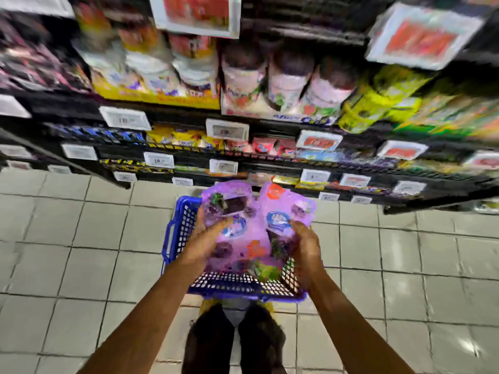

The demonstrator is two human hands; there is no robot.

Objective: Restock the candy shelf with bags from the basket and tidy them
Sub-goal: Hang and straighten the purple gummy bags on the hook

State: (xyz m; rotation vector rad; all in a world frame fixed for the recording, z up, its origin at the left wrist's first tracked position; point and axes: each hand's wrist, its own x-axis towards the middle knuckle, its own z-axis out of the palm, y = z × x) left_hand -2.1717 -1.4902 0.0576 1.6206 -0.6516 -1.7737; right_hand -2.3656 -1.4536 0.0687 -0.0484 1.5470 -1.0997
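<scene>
Presently, the left hand is gripping the purple candy bags along their left edge, its fingers curling round the plastic. Blur is hiding how each finger lies. The right hand is gripping the same bundle along its right edge, with its fingers likewise curling round it. Motion blur is preventing an exact count of bags; at least two are showing, overlapping between the two sets of fingers. The bundle is being held over the blue basket, which is sitting on the tiled floor below the fingers. A green bag is lying in the basket beneath the right fingers. Beyond the fingertips, the candy shelf is standing with stocked rows and price tags.
</scene>
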